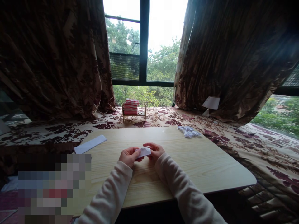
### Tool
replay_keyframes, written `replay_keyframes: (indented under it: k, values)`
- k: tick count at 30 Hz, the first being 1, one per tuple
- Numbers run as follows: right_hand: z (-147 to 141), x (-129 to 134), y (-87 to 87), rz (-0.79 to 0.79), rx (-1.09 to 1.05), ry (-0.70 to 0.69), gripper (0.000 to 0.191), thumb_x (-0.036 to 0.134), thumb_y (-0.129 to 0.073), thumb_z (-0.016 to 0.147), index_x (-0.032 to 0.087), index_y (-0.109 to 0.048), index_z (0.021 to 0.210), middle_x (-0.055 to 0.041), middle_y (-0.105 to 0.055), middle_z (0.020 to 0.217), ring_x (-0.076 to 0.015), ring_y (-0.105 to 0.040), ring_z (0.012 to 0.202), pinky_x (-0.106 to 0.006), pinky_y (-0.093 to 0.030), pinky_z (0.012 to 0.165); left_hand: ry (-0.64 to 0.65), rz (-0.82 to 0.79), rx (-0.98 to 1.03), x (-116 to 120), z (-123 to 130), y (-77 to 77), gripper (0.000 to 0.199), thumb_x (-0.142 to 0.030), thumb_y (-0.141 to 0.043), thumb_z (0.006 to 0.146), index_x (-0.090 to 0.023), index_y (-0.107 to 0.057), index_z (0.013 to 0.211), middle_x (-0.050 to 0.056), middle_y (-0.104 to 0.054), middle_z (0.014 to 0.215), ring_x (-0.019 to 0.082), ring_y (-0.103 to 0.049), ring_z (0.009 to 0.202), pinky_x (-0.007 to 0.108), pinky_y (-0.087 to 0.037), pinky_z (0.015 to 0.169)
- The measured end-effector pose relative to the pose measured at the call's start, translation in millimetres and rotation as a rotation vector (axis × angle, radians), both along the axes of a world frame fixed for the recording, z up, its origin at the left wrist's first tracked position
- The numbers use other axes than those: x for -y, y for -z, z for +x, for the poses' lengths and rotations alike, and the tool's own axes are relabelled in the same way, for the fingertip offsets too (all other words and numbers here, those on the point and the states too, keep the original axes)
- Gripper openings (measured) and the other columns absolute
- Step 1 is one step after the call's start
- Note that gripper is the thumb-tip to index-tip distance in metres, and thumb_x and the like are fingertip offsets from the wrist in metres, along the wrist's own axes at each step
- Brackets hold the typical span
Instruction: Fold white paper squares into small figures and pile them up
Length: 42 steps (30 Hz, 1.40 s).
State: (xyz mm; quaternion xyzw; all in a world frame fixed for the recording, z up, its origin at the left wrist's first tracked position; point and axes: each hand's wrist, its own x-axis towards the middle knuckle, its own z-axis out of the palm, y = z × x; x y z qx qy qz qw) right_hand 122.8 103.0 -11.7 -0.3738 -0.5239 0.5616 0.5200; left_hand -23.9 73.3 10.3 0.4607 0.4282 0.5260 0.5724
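A small folded piece of white paper (144,152) is held between my two hands above the middle of the wooden table. My left hand (127,156) pinches its left end, with the thumb lying on the front face. At the other end, my right hand (158,152) has its fingers curled round the paper's right edge and behind it. Part of the right fingers is hidden by the paper. Folded white paper pieces (189,131) lie in a small heap at the table's far right corner. A stack of white paper strips (90,144) rests at the far left edge.
The light wooden table (210,168) has a rounded right corner. Behind it, a flowered cloth (163,116) carries a small wooden rack (145,112) with folded striped cloths (130,106) and a white lamp (211,103). Dark curtains flank a window. A blurred patch covers the lower left.
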Motion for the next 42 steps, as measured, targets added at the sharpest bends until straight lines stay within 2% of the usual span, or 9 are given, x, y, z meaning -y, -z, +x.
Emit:
replay_keyframes:
  k: [4, 9, 13, 20, 25, 29, 34, 39, 42]
  values:
    - [3, -4, -0.5, -0.041, -0.01, 0.05, 0.023, 0.036, -0.065, 0.062, 0.014, -0.062, 0.065, 0.0046, -0.049, 0.037, -0.007, -0.041, 0.033, -0.019, -0.032, 0.034, -0.031, 0.057, -0.04, -1, 3, 2.8, 0.035, -0.034, -0.076, 0.052, -0.009, -0.063, 0.073, 0.004, -0.066, 0.053, 0.013, -0.061, 0.048, 0.02, -0.048, 0.044]
    - [3, 0, -5.5, -0.05, -0.047, 0.06, 0.036, 0.049, -0.063, 0.063, 0.013, -0.061, 0.063, 0.0012, -0.053, 0.045, -0.0089, -0.048, 0.041, -0.02, -0.037, 0.036, -0.062, 0.069, -0.056, -1, 4, 7.5, 0.036, -0.036, -0.074, 0.055, -0.01, -0.06, 0.076, 0.005, -0.067, 0.055, 0.015, -0.063, 0.05, 0.021, -0.049, 0.044]
    - [-1, 4, -9.1, 0.017, -0.056, 0.044, 0.034, 0.042, -0.073, 0.053, 0.014, -0.064, 0.071, 0.0022, -0.056, 0.052, -0.0071, -0.047, 0.043, -0.02, -0.038, 0.04, -0.057, 0.062, -0.045, -2, 4, 8.5, 0.038, -0.039, -0.073, 0.057, -0.011, -0.056, 0.076, 0.005, -0.067, 0.056, 0.017, -0.064, 0.049, 0.024, -0.05, 0.043]
    - [-3, 3, -4.2, 0.112, -0.057, 0.047, 0.036, 0.034, -0.076, 0.05, 0.014, -0.067, 0.079, 0.0004, -0.061, 0.058, -0.0095, -0.05, 0.05, -0.021, -0.037, 0.043, -0.006, 0.046, -0.023, -1, 4, 6.2, 0.04, -0.043, -0.071, 0.058, -0.013, -0.052, 0.077, 0.004, -0.067, 0.058, 0.019, -0.065, 0.052, 0.028, -0.052, 0.046]
    - [-1, 1, -1.4, 0.15, -0.071, 0.088, 0.033, 0.033, -0.074, 0.055, 0.014, -0.066, 0.082, 0.0011, -0.061, 0.059, -0.0093, -0.049, 0.049, -0.023, -0.039, 0.045, 0.093, 0.031, -0.036, 5, 8, 7.6, 0.041, -0.045, -0.073, 0.054, -0.014, -0.051, 0.07, 0.008, -0.068, 0.057, 0.02, -0.064, 0.049, 0.024, -0.047, 0.041]
    - [-4, 5, -0.8, 0.163, -0.084, 0.065, 0.035, 0.036, -0.075, 0.053, 0.014, -0.065, 0.079, -0.0005, -0.062, 0.061, -0.012, -0.053, 0.051, -0.026, -0.043, 0.048, 0.137, 0.027, -0.048, 6, 10, 7.6, 0.044, -0.047, -0.074, 0.053, -0.01, -0.06, 0.073, 0.01, -0.069, 0.06, 0.019, -0.064, 0.05, 0.021, -0.045, 0.04]
    - [-10, 8, -1.6, 0.2, -0.076, 0.048, 0.033, 0.037, -0.073, 0.056, 0.014, -0.064, 0.078, -0.0001, -0.06, 0.059, -0.0105, -0.051, 0.046, -0.025, -0.043, 0.044, 0.134, 0.013, -0.016, 3, 6, 4.0, 0.05, -0.048, -0.075, 0.051, -0.008, -0.065, 0.08, 0.009, -0.069, 0.063, 0.019, -0.065, 0.056, 0.024, -0.05, 0.046]
    - [-6, 7, -6.5, 0.261, -0.075, 0.096, 0.038, 0.034, -0.072, 0.058, 0.019, -0.057, 0.09, 0.0039, -0.055, 0.061, -0.0093, -0.05, 0.05, -0.023, -0.043, 0.046, 0.131, -0.026, 0.019, 3, 3, 2.0, 0.051, -0.046, -0.075, 0.053, -0.008, -0.064, 0.086, 0.011, -0.07, 0.069, 0.021, -0.066, 0.059, 0.027, -0.052, 0.05]
    - [-4, 7, -9.0, 0.286, -0.049, 0.144, 0.032, 0.031, -0.072, 0.058, 0.021, -0.055, 0.083, 0.0041, -0.054, 0.062, -0.0097, -0.051, 0.054, -0.021, -0.042, 0.047, 0.124, -0.02, 0.01, 4, 4, 3.2, 0.052, -0.046, -0.074, 0.053, -0.008, -0.064, 0.087, 0.012, -0.07, 0.069, 0.021, -0.066, 0.058, 0.026, -0.051, 0.05]
